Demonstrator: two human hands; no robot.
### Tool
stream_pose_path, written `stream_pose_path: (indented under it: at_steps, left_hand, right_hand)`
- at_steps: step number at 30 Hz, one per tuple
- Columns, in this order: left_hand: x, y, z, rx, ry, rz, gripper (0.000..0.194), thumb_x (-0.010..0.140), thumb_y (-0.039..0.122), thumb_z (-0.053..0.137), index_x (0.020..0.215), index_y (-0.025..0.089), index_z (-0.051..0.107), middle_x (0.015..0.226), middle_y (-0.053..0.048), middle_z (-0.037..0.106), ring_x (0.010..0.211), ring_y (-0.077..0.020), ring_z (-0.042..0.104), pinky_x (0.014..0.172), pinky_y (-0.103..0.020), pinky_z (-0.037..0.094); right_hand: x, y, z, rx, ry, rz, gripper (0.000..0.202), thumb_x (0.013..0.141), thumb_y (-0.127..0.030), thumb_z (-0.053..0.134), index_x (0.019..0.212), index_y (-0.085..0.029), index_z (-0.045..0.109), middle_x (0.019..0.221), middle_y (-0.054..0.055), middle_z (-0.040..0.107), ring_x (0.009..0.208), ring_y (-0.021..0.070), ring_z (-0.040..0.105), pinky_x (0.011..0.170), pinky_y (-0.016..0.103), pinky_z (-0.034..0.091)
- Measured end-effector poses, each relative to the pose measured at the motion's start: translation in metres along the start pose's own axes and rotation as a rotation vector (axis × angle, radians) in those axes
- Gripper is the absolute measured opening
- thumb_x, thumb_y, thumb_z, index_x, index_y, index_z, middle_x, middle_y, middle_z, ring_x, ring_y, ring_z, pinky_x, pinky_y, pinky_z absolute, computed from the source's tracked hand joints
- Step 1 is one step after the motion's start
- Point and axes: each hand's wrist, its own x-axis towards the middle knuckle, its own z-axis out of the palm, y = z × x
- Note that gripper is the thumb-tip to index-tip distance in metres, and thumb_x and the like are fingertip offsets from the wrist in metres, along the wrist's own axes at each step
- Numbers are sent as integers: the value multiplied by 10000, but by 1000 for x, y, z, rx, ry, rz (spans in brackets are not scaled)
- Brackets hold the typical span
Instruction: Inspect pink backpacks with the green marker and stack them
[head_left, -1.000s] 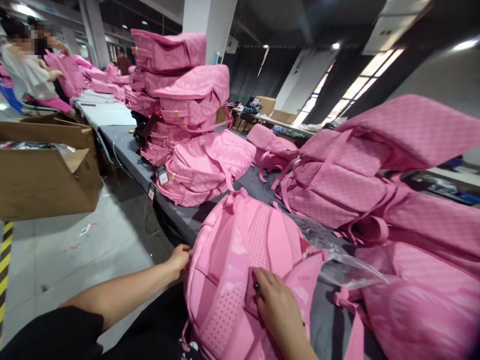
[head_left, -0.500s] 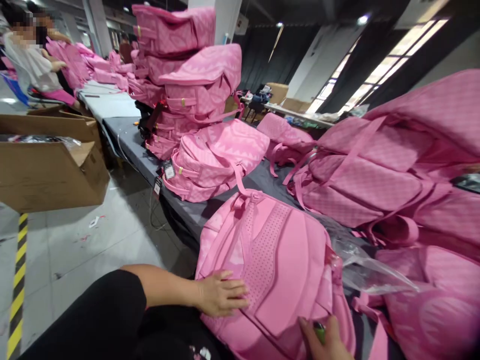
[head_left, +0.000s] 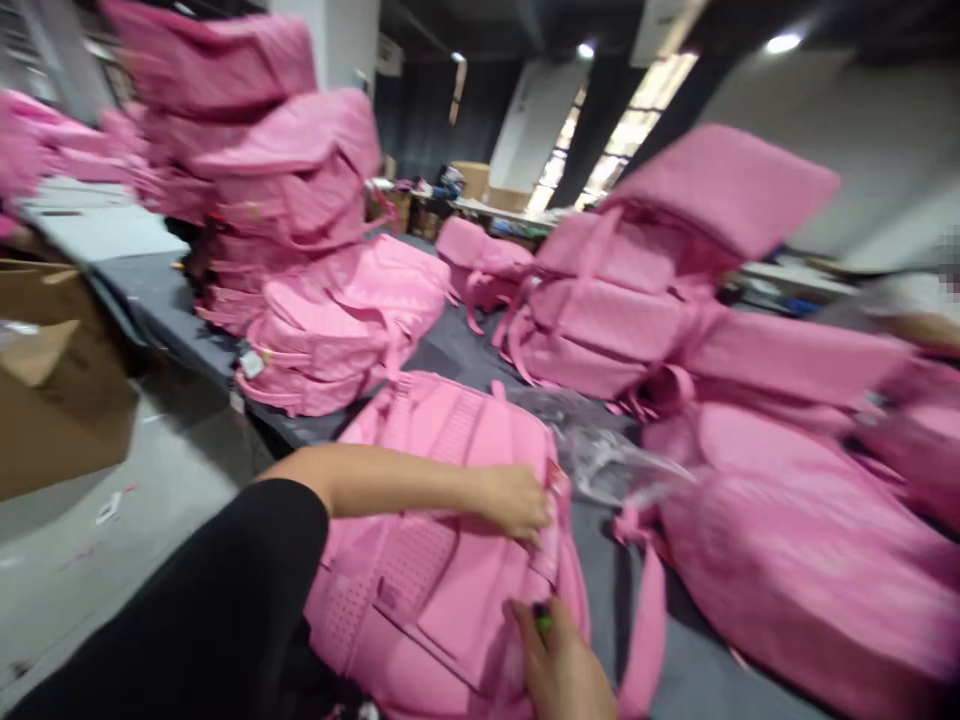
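Note:
A pink backpack (head_left: pixel 480 580) lies on the grey-covered table in front of me, its padded, dotted back panel facing up. My left hand (head_left: pixel 517 503) reaches across it, with curled fingers at the side edge near a small red and clear piece; what the fingers hold is hidden. Lower on the same side, my right hand (head_left: pixel 559 650) is closed around a small green and black object (head_left: pixel 542 618), only its end showing. Both hands are close together along the backpack's right side.
Stacked pink backpacks (head_left: pixel 292 180) stand at the back left. More pink bags (head_left: pixel 615 310) cover the right side, beside crumpled clear plastic (head_left: pixel 600 450). A cardboard box (head_left: pixel 60 380) sits on the floor at left. Part of a person's arm (head_left: pixel 930 328) shows at the right edge.
My left hand has moved right across the backpack, from lying flat with spread fingers to curled at its side edge. The view has turned right. My right hand still holds the small green object.

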Motion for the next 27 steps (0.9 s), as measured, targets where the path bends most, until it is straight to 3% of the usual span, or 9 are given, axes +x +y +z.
stream_pose_path:
  at_steps: [4, 7, 9, 11, 14, 17, 20, 23, 27]
  left_hand:
    - [10, -41, -28, -124, -66, -17, 317, 572, 299, 820, 453, 260, 528, 571, -15, 590, 728, -222, 587, 910, -374, 439]
    - [28, -79, -59, -77, -82, -16, 296, 670, 344, 759, 483, 241, 554, 672, -35, 608, 972, -264, 556, 1117, -440, 249]
    - [34, -89, -70, 6, -66, -21, 290, 758, 360, 683, 519, 227, 585, 791, -54, 636, 1107, -280, 494, 1160, -466, 120]
    - [31, -86, -67, 195, -90, 33, 302, 810, 425, 644, 594, 213, 643, 891, -72, 652, 1129, -289, 465, 1141, -487, 120]
    - [19, -66, -45, 451, -245, 226, 393, 826, 561, 617, 749, 184, 699, 885, -92, 663, 964, -263, 508, 1015, -463, 271]
    - [8, -52, -32, 472, -340, 305, 423, 806, 590, 640, 848, 173, 693, 866, -86, 676, 869, -231, 524, 952, -426, 298]
    - [6, -54, -34, 498, -340, 225, 479, 747, 637, 681, 886, 179, 682, 907, -84, 692, 901, -243, 540, 963, -428, 278]
    - [4, -57, -36, 532, -325, 187, 515, 704, 634, 724, 908, 164, 675, 928, -99, 696, 914, -256, 546, 956, -426, 288]
    - [-10, -45, -28, 562, -221, 244, 477, 731, 575, 741, 907, 138, 671, 911, -111, 687, 912, -260, 542, 994, -438, 304]
  right_hand:
    - [13, -14, -10, -40, -110, 94, 272, 953, -402, 468, 1067, -190, 594, 763, 86, 737, 728, 264, 725, 551, 281, 422]
    - [19, -11, -7, -27, -118, 73, 232, 965, -361, 486, 1074, -172, 565, 862, 103, 744, 793, 251, 721, 575, 267, 393]
    - [19, -8, -5, -11, -115, 65, 203, 963, -352, 502, 1041, -173, 558, 869, 100, 738, 798, 246, 716, 577, 263, 380]
    - [19, -6, -3, 8, -108, 62, 182, 957, -348, 510, 1008, -179, 556, 844, 89, 730, 777, 238, 710, 574, 260, 370]
    - [21, -4, -2, 48, -98, 61, 186, 945, -359, 527, 994, -184, 566, 814, 79, 724, 741, 228, 700, 569, 257, 371]
    - [22, -1, -3, 88, -120, 93, 225, 935, -383, 538, 981, -173, 602, 812, 98, 726, 750, 241, 701, 583, 269, 397]
    - [20, 5, -16, 274, -122, 167, 360, 937, -479, 503, 1028, -159, 640, 819, 108, 732, 741, 246, 699, 610, 289, 446]
    - [22, 9, -45, 636, 10, 225, 527, 934, -613, 443, 1119, -159, 635, 914, 100, 738, 734, 208, 693, 652, 297, 508]
    - [37, -4, -78, 904, 101, 133, 756, 892, -778, 307, 1025, -138, 688, 554, 5, 598, 467, 147, 584, 447, 243, 449]
